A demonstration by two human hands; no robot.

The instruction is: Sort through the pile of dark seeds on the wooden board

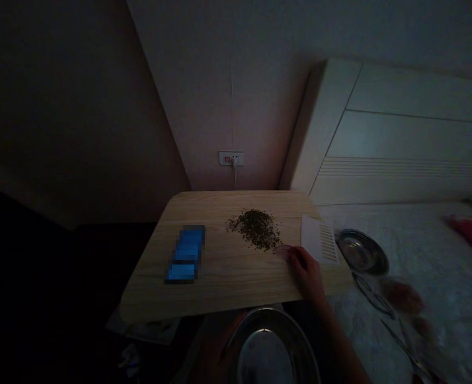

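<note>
Seeds [255, 228] on table [220, 290], right hand [308, 271] pinching clear plastic [281, 249], left hand [217, 346] gripping bowl [265, 357], pixelated screen [188, 249] we cannot read

heap of sm. dk. grains [255, 228], loose w/ scattered edges, on desk [228, 285], thin clear pc. [281, 249] by heap's near R edge, round metal bowl [265, 357], open side up, few dk. specks inside, below desk's near edge

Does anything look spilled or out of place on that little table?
Perhaps the heap of small dark grains, lying loose on the table and scattered at its fringes; whether it spilled or was poured, I can't tell. At the left, a blue patch shows only as coarse squares, hiding what it is.
</note>
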